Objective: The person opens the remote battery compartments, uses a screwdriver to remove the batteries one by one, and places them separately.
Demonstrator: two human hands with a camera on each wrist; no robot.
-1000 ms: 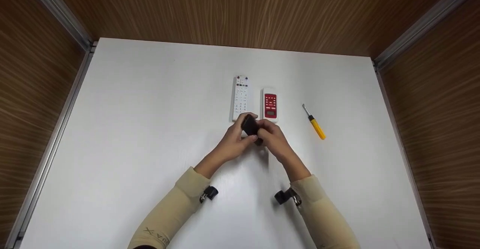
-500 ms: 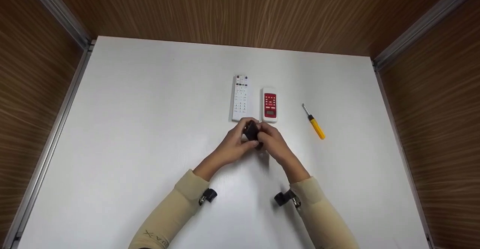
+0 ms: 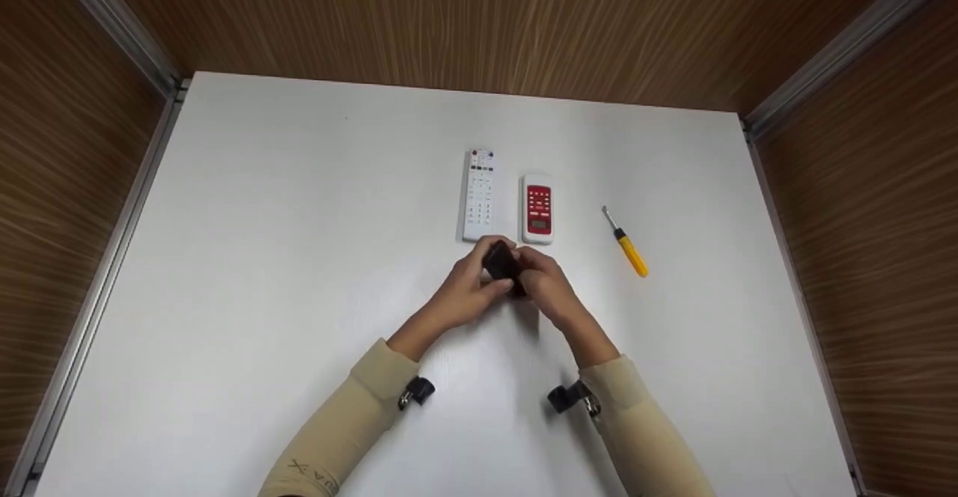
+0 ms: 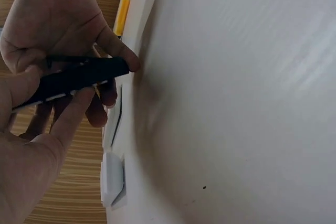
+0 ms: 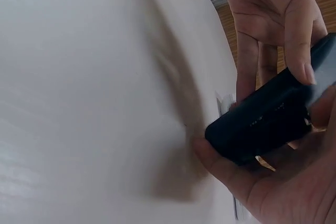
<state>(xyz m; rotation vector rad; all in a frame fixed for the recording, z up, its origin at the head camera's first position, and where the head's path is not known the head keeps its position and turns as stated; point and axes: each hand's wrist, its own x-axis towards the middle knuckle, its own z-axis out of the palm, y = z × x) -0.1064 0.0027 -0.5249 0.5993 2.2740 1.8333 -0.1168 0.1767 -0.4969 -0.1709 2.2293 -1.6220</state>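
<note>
Both hands hold a small black remote control (image 3: 500, 259) above the white table, its back turned up. My left hand (image 3: 464, 291) grips it from the left, thumb on the near side and fingers beneath. Pale buttons line its underside in the left wrist view, where a thin dark cover (image 4: 68, 59) stands slightly raised from the remote's body (image 4: 89, 74). A dark recess (image 5: 273, 127) shows in the back in the right wrist view. My right hand (image 3: 550, 284) pinches the remote's right side with curled fingers and thumb.
Beyond the hands lie a long white remote (image 3: 480, 196) and a white remote with a red face (image 3: 538, 209). A screwdriver with a yellow handle (image 3: 632, 254) lies to the right. Wood-grain panels (image 3: 479, 25) bound the white table (image 3: 299, 183) at the back and sides.
Both hands have come slightly toward the body with the black remote, uncovering the near ends of the other remotes. The right thumb has shifted a little to the right along it.
</note>
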